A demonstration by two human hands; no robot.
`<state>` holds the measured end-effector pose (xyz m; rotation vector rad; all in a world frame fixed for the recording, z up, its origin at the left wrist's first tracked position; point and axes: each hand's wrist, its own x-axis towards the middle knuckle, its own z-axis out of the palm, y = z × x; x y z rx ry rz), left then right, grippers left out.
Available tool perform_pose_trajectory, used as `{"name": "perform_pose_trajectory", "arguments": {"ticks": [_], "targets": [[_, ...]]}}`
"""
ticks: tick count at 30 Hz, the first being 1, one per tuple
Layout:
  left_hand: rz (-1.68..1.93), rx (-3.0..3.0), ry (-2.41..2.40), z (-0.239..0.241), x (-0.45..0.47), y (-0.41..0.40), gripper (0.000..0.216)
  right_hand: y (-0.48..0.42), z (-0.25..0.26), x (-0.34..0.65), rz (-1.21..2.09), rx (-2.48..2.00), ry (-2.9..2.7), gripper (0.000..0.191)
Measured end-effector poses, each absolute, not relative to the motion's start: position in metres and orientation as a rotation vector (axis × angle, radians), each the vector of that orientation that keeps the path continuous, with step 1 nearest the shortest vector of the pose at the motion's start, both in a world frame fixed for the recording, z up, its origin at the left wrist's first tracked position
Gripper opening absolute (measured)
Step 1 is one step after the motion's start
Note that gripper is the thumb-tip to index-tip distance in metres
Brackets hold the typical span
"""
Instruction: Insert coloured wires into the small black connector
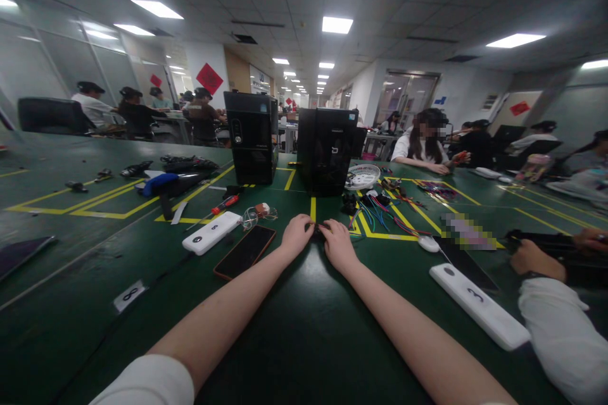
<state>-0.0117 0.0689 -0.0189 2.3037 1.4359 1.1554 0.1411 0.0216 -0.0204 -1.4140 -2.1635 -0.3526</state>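
Note:
Both my arms reach forward over a dark green table (304,329). My left hand (297,235) and my right hand (338,243) meet at a small black object (317,231), with the fingers of both curled onto it. What the object is I cannot make out. A black phone (245,251) lies just left of my left hand, beside a white power bank (211,232) marked 8. Loose coloured wires (380,215) lie just right of my right hand.
Two black computer towers (251,137) (327,149) stand behind my hands, a white basket (363,175) to their right. A red screwdriver (225,204) and clear glasses (256,214) lie at left. A co-worker's hand (536,259) and white power bank (477,305) are at right.

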Motion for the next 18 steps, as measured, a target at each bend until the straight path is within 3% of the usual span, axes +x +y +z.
{"name": "perform_pose_trajectory", "arguments": {"ticks": [11, 18], "targets": [[1.23, 2.37, 1.406, -0.0197, -0.0093, 0.0639, 0.02, 0.0181, -0.0184, 0.1413, -0.315, -1.433, -2.152, 0.046], [1.096, 2.427, 1.456, -0.0155, -0.0094, 0.062, 0.019, 0.0195, -0.0176, 0.142, -0.252, -1.428, -2.164, 0.046]]}}
